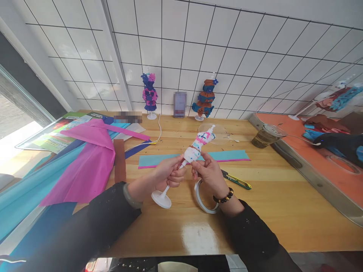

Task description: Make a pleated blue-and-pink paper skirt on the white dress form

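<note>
A small white mannequin on a stand (198, 145), its body stained blue and pink, is held tilted above the wooden table (283, 211). My left hand (167, 174) is closed around its thin pole, above the round white base. My right hand (208, 170) pinches the lower edge of the mannequin's body from the right. A roll of white double-sided tape (202, 198) lies on the table just under my right wrist. A yellow-green utility knife (236, 181) lies to the right of that hand.
A long teal paper strip (227, 155) lies beyond my hands. Pink and blue paper sheets (87, 162) cover the left side. Two dressed mannequins (149, 94) (205, 99) stand at the tiled wall. A clear cup of tea (266, 136) and an orange mat (320, 158) lie to the right.
</note>
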Tool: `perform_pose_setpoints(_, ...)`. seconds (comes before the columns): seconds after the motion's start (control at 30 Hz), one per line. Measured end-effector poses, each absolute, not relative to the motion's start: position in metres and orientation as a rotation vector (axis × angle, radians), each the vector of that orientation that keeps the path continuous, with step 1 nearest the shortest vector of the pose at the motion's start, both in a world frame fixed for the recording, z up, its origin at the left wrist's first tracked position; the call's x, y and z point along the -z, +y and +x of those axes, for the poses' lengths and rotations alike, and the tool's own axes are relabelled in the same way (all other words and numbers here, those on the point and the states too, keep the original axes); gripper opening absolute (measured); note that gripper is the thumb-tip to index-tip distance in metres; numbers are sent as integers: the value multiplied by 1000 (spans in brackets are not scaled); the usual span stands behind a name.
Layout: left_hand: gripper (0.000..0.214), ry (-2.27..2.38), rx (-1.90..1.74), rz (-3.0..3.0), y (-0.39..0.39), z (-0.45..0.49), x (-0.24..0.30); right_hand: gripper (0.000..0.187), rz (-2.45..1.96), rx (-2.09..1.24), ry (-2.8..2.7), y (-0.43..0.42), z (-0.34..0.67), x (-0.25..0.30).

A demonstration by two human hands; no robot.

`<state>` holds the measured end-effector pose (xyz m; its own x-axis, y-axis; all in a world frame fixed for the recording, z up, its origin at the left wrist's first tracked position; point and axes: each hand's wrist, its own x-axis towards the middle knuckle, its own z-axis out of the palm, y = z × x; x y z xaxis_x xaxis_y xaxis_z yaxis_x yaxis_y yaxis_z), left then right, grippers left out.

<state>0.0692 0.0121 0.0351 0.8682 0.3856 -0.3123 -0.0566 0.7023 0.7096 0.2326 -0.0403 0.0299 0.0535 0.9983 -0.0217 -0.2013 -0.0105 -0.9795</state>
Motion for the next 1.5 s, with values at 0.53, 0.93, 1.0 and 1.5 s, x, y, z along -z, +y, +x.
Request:
perform_pose_setpoints(0.53, 28, 739, -659, 1319, 15, 68, -52, 34, -1028, -1317, -1193, -43, 241, -27)
perform_pose_setpoints(0.93, 23, 869, -909, 1762, 9, 68, -59, 34, -1154, -1230, -1123, -39, 238, -28)
perform_pose_setpoints(1.0, 20, 836, -946, 1936, 4, 68, -62, 36, -1189, -1228, -1081, -39, 238, -28)
perform_pose_setpoints(1.5, 28, 917, -781, 2009, 4, 79, -29, 36, -1171, -1296, -1006, -40, 232, -27)
